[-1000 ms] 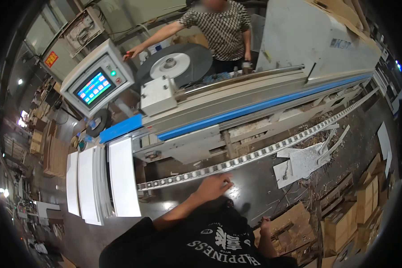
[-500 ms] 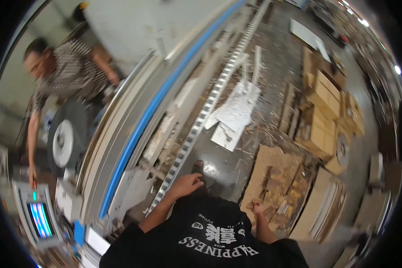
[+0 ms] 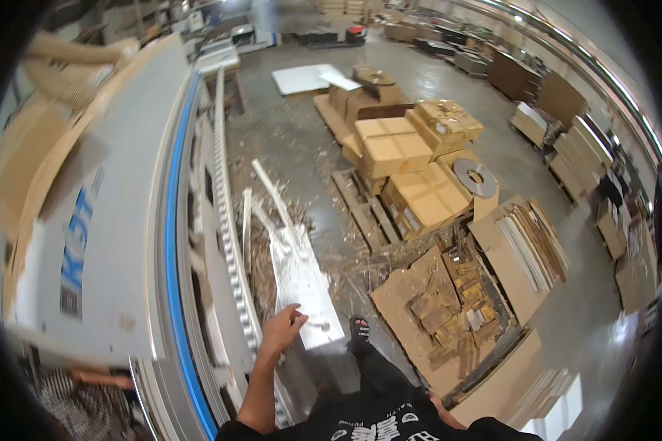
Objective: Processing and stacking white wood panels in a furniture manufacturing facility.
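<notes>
View's swung right | left hand (image 3: 281,332) empty, fingers loosely apart, probably just relaxed | white board (image 3: 301,279) flat on floor (image 3: 309,143) beyond it, dumped with offcuts (image 3: 272,192) I guess | right hand (image 3: 441,410) mostly hidden, can't tell its fingers

This is a factory workshop, shown by the long grey machine (image 3: 121,228) at nine o'clock, stacked cartons (image 3: 395,151) at two and piled board strips (image 3: 528,248) at three.
</notes>
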Demonstrator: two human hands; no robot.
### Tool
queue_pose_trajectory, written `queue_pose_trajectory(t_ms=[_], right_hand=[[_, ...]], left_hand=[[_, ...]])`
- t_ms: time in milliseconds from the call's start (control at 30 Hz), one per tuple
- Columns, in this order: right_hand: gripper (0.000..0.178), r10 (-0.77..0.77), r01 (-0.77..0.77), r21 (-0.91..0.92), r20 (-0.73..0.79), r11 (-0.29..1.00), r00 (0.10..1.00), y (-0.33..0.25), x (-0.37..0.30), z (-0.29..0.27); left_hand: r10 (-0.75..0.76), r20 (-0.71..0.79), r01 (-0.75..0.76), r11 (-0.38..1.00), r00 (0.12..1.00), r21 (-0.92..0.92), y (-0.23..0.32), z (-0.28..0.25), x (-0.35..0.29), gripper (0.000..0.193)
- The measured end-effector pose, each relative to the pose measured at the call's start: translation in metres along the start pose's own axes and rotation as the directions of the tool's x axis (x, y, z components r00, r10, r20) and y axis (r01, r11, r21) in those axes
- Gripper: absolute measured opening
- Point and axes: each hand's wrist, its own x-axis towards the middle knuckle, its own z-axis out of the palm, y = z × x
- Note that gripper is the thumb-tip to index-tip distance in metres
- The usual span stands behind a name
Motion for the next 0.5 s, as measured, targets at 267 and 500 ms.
queue_pose_trajectory(t_ms=[267,500], right_hand=[[0.033,0.349,-0.357,0.025,0.153,0.934,0.925,-0.114,0.140,0.008],[0.038,0.039,0.045,-0.316,0.256,0.948,0.966,-0.165,0.420,-0.048]], left_hand=[[-0.054,0.081,0.042,0.988,0.995,0.146,-0.157,0.104,0.160,0.047],[-0.366,0.240,0.373,0.928,0.899,0.019,-0.223,0.075,0.255,0.049]])
